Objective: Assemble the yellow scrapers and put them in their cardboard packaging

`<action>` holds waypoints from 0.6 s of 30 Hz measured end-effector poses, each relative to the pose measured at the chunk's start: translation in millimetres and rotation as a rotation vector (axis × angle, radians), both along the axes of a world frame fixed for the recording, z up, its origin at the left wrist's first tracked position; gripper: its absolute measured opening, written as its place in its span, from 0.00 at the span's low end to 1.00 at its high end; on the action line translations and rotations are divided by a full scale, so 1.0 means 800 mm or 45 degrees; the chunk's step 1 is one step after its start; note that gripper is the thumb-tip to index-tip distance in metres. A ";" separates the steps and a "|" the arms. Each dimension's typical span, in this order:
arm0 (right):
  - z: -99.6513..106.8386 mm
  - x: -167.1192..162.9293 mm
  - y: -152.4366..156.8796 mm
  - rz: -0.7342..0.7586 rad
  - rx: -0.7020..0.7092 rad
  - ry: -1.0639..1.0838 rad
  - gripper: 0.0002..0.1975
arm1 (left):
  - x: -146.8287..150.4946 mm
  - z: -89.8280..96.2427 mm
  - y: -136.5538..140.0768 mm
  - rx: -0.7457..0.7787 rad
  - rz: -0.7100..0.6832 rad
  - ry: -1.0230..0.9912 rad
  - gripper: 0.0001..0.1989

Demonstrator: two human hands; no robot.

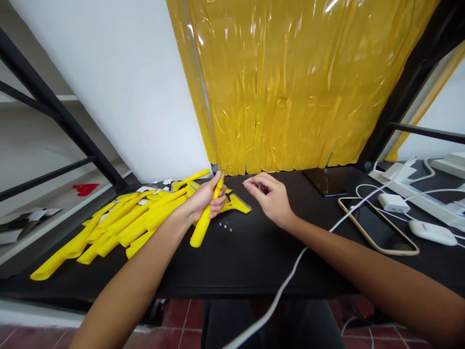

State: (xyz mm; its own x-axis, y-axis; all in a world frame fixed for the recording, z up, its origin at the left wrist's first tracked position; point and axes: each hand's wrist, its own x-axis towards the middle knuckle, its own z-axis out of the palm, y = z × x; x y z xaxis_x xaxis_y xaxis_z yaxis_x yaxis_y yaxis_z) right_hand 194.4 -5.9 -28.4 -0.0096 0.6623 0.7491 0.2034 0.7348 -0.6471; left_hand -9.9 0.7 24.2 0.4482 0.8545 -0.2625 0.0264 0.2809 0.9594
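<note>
My left hand is closed around a yellow scraper handle, its wide end tilted down toward me and its narrow end up by the thumb. To the right, my right hand is closed in a pinch; something tiny shows at the fingertips, too small to name. Under and behind my left hand lies a yellow scraper head with a metal edge. Left of it a pile of yellow scrapers with tube-like handles spreads over the black table. Several tiny shiny pieces lie between my hands.
On the right are a phone in a tan case, a dark tablet-like device, white chargers and a power strip. A white cable crosses the table under my right forearm. A yellow plastic strip curtain hangs behind.
</note>
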 end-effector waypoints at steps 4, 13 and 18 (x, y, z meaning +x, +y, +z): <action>0.006 -0.007 -0.030 0.056 0.302 -0.246 0.08 | 0.000 -0.004 -0.006 -0.279 -0.264 -0.065 0.14; 0.003 -0.008 -0.030 -0.021 0.364 -0.365 0.10 | 0.022 -0.020 -0.019 -0.391 -0.486 -0.033 0.13; 0.002 -0.007 -0.029 -0.060 0.343 -0.411 0.10 | 0.024 -0.023 -0.019 -0.309 -0.369 0.061 0.13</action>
